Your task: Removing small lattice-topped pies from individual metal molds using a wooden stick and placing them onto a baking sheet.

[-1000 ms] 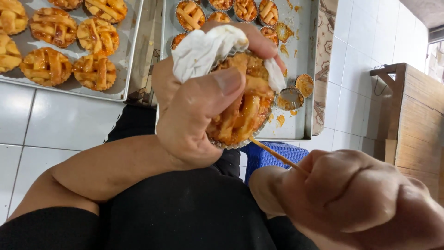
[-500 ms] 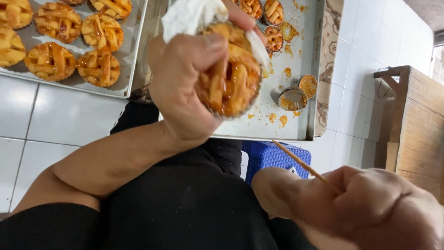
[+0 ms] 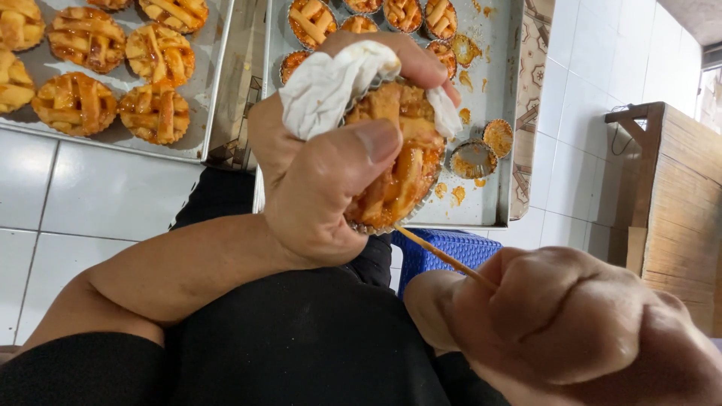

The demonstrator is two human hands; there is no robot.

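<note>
Left hand (image 3: 323, 180) grips a lattice tart (image 3: 398, 162) with a white cloth (image 3: 327, 86); right hand (image 3: 571, 331) pinches a thin stick (image 3: 440, 254).

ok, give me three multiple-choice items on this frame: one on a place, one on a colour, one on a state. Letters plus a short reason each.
1. Where does the thin wooden skewer point?
A. at the tart's lower rim
B. into the far tray
C. at the floor

2. What colour is the plastic stool under the tray?
A. red
B. blue
C. green

3. How is the lattice tart in its tin held?
A. lying on the tray
B. gripped in the left hand with a white cloth
C. balanced on the skewer

Answers: 1 A, its tip meets the tin's edge, held by the right hand; 2 B, blue mesh shows; 3 B, thumb and fingers wrap it.
</note>
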